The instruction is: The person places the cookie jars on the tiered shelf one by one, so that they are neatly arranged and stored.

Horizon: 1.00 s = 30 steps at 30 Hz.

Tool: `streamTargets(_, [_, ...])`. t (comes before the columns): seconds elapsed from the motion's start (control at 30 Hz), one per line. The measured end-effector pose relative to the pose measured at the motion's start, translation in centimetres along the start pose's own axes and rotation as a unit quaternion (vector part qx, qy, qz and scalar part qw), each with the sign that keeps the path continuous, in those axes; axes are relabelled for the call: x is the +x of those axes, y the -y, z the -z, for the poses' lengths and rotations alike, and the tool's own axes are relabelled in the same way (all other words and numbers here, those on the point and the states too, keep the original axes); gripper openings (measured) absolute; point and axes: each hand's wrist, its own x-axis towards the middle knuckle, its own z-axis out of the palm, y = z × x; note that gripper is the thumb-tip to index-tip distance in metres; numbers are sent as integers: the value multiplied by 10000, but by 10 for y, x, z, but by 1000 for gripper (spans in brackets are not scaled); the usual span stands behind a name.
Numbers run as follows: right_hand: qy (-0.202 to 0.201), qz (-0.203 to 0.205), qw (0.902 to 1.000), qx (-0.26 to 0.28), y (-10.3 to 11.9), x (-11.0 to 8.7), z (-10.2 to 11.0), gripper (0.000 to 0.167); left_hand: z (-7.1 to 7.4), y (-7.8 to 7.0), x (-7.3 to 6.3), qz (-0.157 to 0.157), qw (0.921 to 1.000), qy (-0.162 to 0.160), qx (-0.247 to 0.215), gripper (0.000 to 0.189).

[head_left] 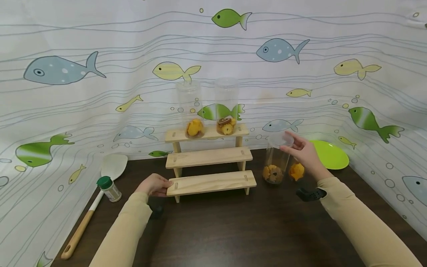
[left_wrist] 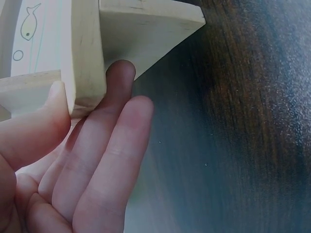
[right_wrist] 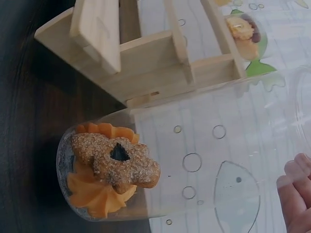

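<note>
A three-step wooden display shelf (head_left: pixel 210 183) stands on the dark table. My left hand (head_left: pixel 155 184) pinches the left end of its lowest step; in the left wrist view the thumb (left_wrist: pixel 34 128) is on one side of the board and the fingers (left_wrist: pixel 104 160) on the other. To the right of the shelf, my right hand (head_left: pixel 301 152) grips a tall clear jar (head_left: pixel 277 157) round its top. Inside that jar lie cookies, including a brown sugared cookie (right_wrist: pixel 116 162) over orange ones. An orange cookie shape (head_left: pixel 296 171) shows just right of the jar, under my wrist.
Two similar clear jars, a left one (head_left: pixel 190 100) and a right one (head_left: pixel 227 96), stand on the top step with cookies inside. A green plate (head_left: pixel 333 155) lies at the back right. On the left are a green-capped shaker (head_left: pixel 110 189) and a long-handled white spatula (head_left: pixel 80 230).
</note>
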Motion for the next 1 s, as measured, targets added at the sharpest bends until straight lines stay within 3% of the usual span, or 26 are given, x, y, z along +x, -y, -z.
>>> streamTargets(0.53, [-431,418,9980,193,36,2,1,61,-1,-3,2,10,10000,18,-74,34])
streamTargets(0.83, [-587,422,9960,531,59,3,-9,59,-1,1,2,24,9999,1,-148,35])
streamTargets(1.0, [-556,550,9959,450,71,6,-16,59,-1,1,1,47,9999,-43,-120,35])
